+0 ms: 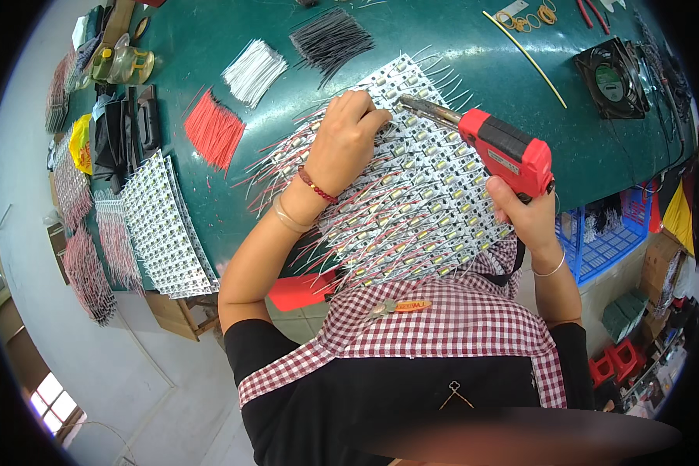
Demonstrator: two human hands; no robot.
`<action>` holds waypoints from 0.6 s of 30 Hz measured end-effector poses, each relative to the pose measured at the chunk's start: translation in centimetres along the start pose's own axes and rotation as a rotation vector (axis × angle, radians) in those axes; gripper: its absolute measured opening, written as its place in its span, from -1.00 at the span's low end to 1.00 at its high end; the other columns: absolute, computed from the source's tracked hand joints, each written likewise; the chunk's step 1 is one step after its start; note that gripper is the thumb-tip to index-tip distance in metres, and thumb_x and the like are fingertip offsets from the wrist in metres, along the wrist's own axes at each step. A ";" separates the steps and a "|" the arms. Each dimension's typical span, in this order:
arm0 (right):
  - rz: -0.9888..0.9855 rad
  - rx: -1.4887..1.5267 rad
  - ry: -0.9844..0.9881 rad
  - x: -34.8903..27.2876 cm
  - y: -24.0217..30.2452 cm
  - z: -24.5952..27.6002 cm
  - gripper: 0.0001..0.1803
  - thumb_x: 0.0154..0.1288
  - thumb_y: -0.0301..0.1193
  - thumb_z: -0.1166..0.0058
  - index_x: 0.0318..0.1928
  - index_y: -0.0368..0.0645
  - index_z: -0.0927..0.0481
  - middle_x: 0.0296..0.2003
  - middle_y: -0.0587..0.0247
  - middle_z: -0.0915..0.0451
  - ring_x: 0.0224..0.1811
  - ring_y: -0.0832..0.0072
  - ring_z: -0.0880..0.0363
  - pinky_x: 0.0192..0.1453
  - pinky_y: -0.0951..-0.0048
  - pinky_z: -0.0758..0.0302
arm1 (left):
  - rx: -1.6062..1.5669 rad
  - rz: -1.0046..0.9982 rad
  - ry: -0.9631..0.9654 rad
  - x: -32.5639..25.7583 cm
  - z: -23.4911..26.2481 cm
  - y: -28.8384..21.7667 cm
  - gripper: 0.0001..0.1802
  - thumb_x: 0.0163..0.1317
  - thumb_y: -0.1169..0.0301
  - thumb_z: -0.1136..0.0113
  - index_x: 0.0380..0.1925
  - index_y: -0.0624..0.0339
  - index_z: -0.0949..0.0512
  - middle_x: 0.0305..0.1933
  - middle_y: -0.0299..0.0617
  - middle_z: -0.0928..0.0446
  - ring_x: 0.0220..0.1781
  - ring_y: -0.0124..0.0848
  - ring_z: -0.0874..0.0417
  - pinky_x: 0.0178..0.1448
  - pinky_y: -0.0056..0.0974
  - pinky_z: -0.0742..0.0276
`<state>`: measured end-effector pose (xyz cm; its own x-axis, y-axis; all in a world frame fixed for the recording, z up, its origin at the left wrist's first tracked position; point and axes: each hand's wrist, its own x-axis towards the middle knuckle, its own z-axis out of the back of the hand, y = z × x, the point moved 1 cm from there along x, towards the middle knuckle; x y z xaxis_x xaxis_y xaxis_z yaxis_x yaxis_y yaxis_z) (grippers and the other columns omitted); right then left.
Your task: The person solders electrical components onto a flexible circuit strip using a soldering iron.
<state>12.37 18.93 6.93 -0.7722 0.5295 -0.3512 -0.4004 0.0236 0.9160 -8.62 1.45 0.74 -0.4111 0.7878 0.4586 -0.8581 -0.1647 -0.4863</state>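
In my right hand [530, 221] is a red and black soldering gun [512, 151], gripped by its handle. Its metal tip points left and meets the white circuit board panel [443, 186] near the top. Rows of small yellow LEDs cover this panel, and many thin red and white wires stick out from its left part. Above the panel's upper left, my left hand [348, 132] is closed with thumb and fingers pinched together close to the tip. Whatever sits between those fingertips is too small to make out.
Bundles of red wires [214, 130], white wires [255, 72] and black wires [332, 43] lie on the green table [474, 23]. More LED panels [167, 225] overhang its left edge. A black fan [612, 81] stands far right, above a blue crate [606, 237].
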 end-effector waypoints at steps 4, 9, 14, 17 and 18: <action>0.057 0.003 -0.022 0.0 0.4 -0.3 -0.74 0.16 -0.34 -0.36 -0.27 -0.23 -0.59 -0.56 0.43 -0.52 -0.64 0.75 -0.42 -0.60 0.64 -0.33 | 0.034 -0.008 0.043 0.1 0.2 0.0 -0.79 -0.08 0.62 -0.28 -0.37 0.18 -0.63 -0.41 -0.18 -0.39 -0.31 -0.22 -0.47 -0.20 -0.19 -0.38; 0.106 -0.098 0.055 0.8 0.3 -0.3 -0.79 0.15 -0.34 -0.35 -0.35 -0.22 -0.63 -0.62 0.46 -0.51 -0.62 0.71 -0.43 -0.53 0.59 -0.34 | 0.030 -0.015 0.025 -0.1 0.1 0.1 -0.77 -0.09 0.63 -0.27 -0.36 0.19 -0.63 -0.40 -0.19 -0.41 -0.30 -0.22 -0.48 -0.19 -0.19 -0.39; 0.179 -0.176 0.070 0.8 0.7 -0.5 -0.80 0.12 -0.35 -0.35 -0.35 -0.22 -0.65 -0.64 0.46 -0.51 -0.59 0.68 -0.44 -0.44 0.53 -0.37 | 0.033 -0.017 0.031 0.0 0.2 0.1 -0.76 -0.09 0.65 -0.25 -0.35 0.19 -0.62 -0.38 -0.19 -0.43 -0.28 -0.22 -0.49 -0.16 -0.19 -0.41; 0.138 -0.136 0.080 0.5 0.6 -0.5 -0.78 0.12 -0.35 -0.36 -0.32 -0.23 -0.65 -0.63 0.47 -0.51 -0.57 0.69 -0.45 -0.44 0.54 -0.39 | 0.019 -0.053 0.003 -0.1 -0.1 0.3 -0.79 -0.07 0.63 -0.10 -0.38 0.20 -0.60 -0.36 -0.18 -0.41 -0.25 -0.25 -0.45 -0.15 -0.23 -0.36; 0.145 -0.120 0.016 0.2 0.1 -0.5 -0.76 0.12 -0.35 -0.37 -0.30 -0.24 -0.64 -0.61 0.47 -0.51 -0.57 0.69 -0.44 -0.44 0.55 -0.39 | 0.019 -0.053 0.002 -0.1 -0.1 0.2 -0.79 -0.07 0.63 -0.10 -0.38 0.20 -0.60 -0.36 -0.18 -0.41 -0.25 -0.25 -0.45 -0.15 -0.23 -0.36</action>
<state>11.94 18.65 6.90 -0.8333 0.5066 -0.2213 -0.3399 -0.1537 0.9278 -8.78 1.40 0.54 -0.3644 0.7969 0.4817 -0.8842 -0.1339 -0.4475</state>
